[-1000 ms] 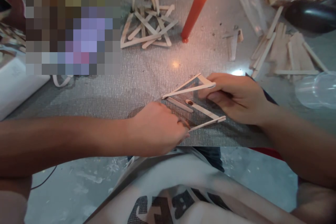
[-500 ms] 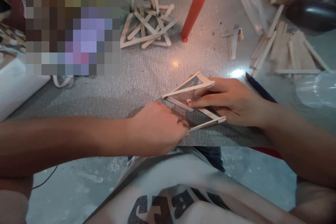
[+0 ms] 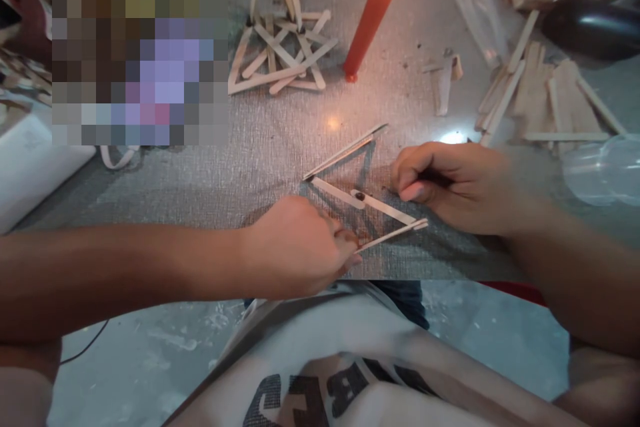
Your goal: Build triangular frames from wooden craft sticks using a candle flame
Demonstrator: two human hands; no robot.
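Observation:
My left hand (image 3: 310,240) is closed in a pinch on the near end of a zigzag frame of popsicle sticks (image 3: 385,207), holding it above the table's front edge. Two sticks overlap in its middle, with a dark spot (image 3: 359,195) at the overlap. A far pair of sticks (image 3: 345,152) slants away to the upper right. My right hand (image 3: 440,183) hovers just right of the frame, apart from it. Its fingers are curled together, and anything between them is hidden.
Star-like stick pieces (image 3: 285,53) lie beyond, beside a leaning orange candle (image 3: 370,20). Loose sticks (image 3: 565,103), a clear plastic cup (image 3: 603,170) and a black rounded object (image 3: 585,28) are at right. A white box (image 3: 40,157) stands at left.
My right hand has let go of the frame and drawn back to the right, its fingers curling in. The frame's far part has tilted. My left hand keeps its hold.

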